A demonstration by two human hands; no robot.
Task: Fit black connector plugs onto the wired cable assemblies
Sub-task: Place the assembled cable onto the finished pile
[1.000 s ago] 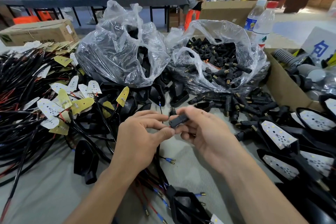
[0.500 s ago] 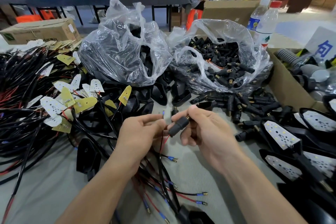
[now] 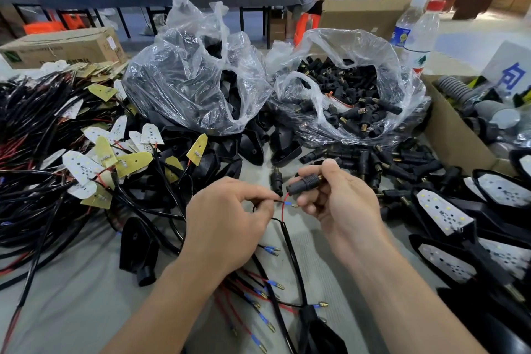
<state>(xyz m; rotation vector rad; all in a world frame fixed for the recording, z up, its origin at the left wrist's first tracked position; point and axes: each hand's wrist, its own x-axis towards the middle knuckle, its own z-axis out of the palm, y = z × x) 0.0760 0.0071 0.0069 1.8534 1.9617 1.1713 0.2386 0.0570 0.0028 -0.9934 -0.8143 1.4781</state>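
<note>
Right hand grips ribbed black plastic connector plug; left hand pinches thin blue-tipped wire (grey tabletop shows between forearms).

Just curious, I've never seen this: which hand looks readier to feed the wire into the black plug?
Likely the left hand: it pinches the wire close to the plug, which the right hand merely grips.

Right hand grips a black plug, tilted; left hand pinches a thin wire just below it; loose plugs heaped behind.
</note>
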